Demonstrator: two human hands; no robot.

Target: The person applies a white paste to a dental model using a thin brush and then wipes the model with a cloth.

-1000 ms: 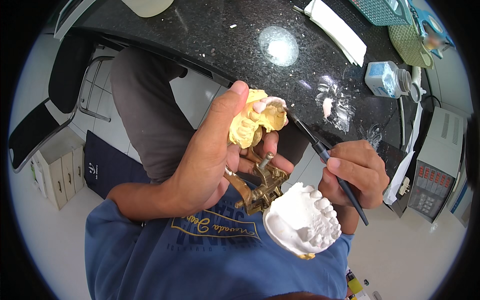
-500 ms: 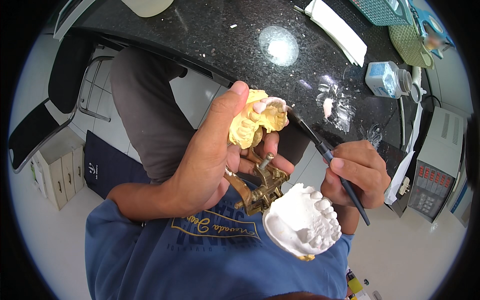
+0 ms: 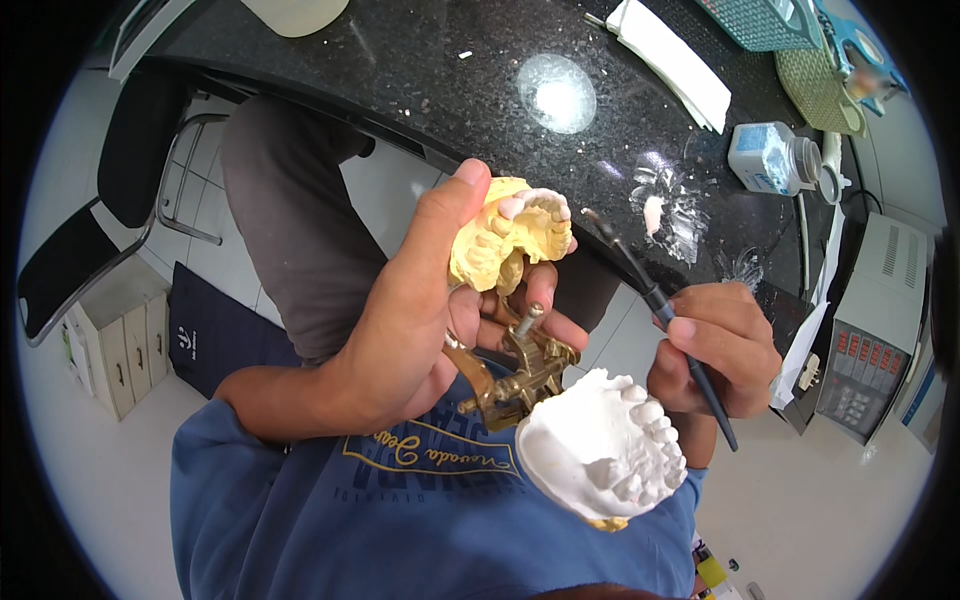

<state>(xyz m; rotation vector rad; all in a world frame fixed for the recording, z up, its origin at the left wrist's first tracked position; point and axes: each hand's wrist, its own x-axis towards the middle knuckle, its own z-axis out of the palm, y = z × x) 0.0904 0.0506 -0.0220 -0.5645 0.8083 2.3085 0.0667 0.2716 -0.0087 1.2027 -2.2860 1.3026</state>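
My left hand is wrapped around a brass hinged dental articulator, thumb against the yellow dental cast on its upper arm. Along that cast's far right edge runs a whitish-pink row of teeth. From the other arm, opened wide, hangs a white dental cast, teeth to the right. Pinched in my right hand is a slim black-handled tool. Its thin tip points up and left, just right of the yellow cast with a small gap between them. The exact kind of tip cannot be made out.
On the black speckled worktop, a small pinkish lump lies amid shiny smears. Behind are a white jar on its side, folded white tissue and baskets. A grey machine stands right; a black chair left.
The tool's tip has come away from the whitish tooth row, slightly to the right. The articulator has turned a little, and the yellow cast has shifted slightly left.
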